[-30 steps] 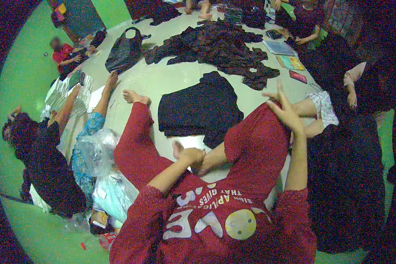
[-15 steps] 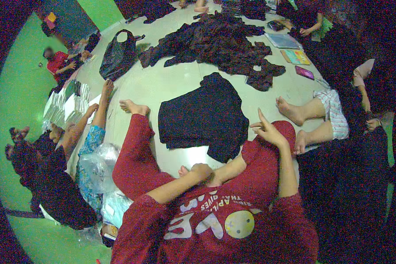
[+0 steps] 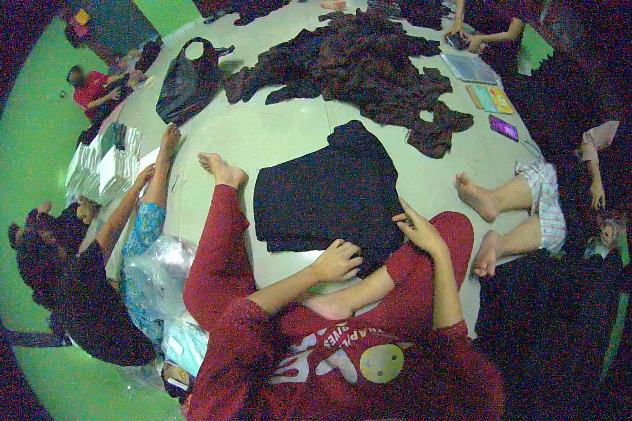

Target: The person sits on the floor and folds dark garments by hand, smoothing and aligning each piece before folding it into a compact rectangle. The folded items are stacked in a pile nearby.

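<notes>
A black garment (image 3: 319, 189) lies folded on the pale floor between my legs, with a narrower part hanging toward me at its near right. My left hand (image 3: 338, 261) is over its near edge, palm down, the fingers loosely bent and apart. At the garment's right edge is my right hand (image 3: 421, 230); its index finger stretches forward along the cloth and the other fingers are bent but apart. Neither hand visibly pinches the fabric, though the left fingertips are partly hidden against it.
Beyond the garment spreads a heap of dark clothes (image 3: 358, 67), with a black plastic bag (image 3: 186, 84) to its left. White stacked packets (image 3: 109, 168), clear plastic (image 3: 161, 266) and a seated person (image 3: 84, 281) are at left. At right are another person's bare feet (image 3: 477, 196) and a phone (image 3: 503, 128).
My left hand has moved forward from near my body to the garment's near edge, its fist loosening. My right hand has lowered from its raised, pointing pose to the garment's right edge.
</notes>
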Action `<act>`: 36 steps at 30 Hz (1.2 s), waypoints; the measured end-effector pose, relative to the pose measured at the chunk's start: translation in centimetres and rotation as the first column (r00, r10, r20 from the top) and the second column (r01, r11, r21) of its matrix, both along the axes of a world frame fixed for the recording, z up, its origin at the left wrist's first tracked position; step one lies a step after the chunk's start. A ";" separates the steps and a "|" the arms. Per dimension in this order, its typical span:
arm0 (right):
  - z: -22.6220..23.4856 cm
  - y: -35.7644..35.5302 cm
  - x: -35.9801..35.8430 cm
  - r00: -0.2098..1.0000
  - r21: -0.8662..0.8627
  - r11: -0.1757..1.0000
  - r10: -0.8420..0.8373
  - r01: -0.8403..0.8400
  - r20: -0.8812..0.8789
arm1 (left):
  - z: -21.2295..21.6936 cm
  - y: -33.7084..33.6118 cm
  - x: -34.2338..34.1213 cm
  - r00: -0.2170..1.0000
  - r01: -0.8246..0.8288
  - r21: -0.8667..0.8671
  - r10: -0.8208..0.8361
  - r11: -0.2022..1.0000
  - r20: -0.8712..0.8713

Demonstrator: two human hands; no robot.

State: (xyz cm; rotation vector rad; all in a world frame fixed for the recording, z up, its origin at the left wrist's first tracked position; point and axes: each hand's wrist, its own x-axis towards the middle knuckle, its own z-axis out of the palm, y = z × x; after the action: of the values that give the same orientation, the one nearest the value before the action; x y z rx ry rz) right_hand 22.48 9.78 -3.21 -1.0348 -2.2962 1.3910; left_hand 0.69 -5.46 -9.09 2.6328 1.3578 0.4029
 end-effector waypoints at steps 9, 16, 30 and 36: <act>-1.6 -2.4 -2.6 0.999 -0.106 0.994 0.038 -0.034 0.039 | 1.6 3.5 1.0 0.979 0.113 -0.241 -0.066 0.964 0.193; -2.1 -4.3 -0.3 0.996 -0.151 0.988 0.019 -0.032 -0.085 | 2.6 3.8 2.0 0.684 -0.062 -0.586 0.462 0.808 0.564; -1.9 1.6 -1.0 0.957 -0.120 0.952 0.286 -0.280 0.038 | 3.5 2.8 0.6 0.908 -0.164 -0.685 0.380 0.710 0.177; -2.4 -0.5 -0.5 0.964 0.070 0.977 0.186 -0.203 0.188 | 0.6 -2.3 -0.4 0.971 -0.239 -0.684 0.166 0.689 -0.173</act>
State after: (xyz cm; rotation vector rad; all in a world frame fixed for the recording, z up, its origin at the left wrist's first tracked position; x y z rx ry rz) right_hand 21.97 9.24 -5.63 -0.9654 -2.6288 1.2967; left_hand 0.26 -7.71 -8.44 1.8865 1.4577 -0.2120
